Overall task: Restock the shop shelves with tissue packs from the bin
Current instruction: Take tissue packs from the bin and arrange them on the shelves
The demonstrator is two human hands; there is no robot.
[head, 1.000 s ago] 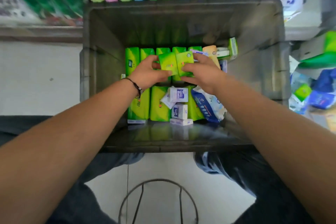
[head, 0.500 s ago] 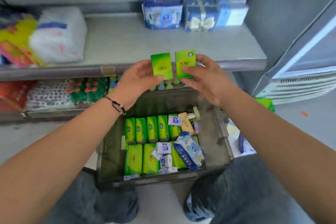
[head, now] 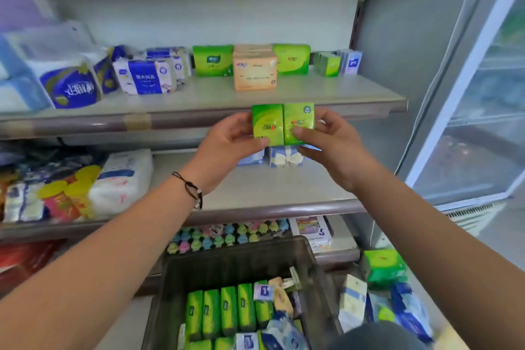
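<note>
Two small green tissue packs are held side by side in front of the upper shelf's edge (head: 199, 119). My left hand (head: 227, 145) grips the left green pack (head: 267, 122), and my right hand (head: 332, 139) grips the right green pack (head: 299, 121). The dark bin (head: 312, 278) sits low in the middle and holds several green tissue packs (head: 227, 310) plus white and blue ones. On the upper shelf stand green packs (head: 213, 61), an orange pack (head: 254, 71) and small packs (head: 329, 64) at the right end.
Blue and white tissue bundles (head: 142, 74) fill the upper shelf's left side. The middle shelf (head: 255, 190) carries a bow-tied pack (head: 285, 156) and bagged goods at the left. A glass-door cooler (head: 483, 94) stands to the right. Loose packs (head: 383, 267) lie right of the bin.
Both hands lifted the two green packs out of the bin and raised them to the level of the upper shelf edge. The view tilted up from the bin to the shelves.
</note>
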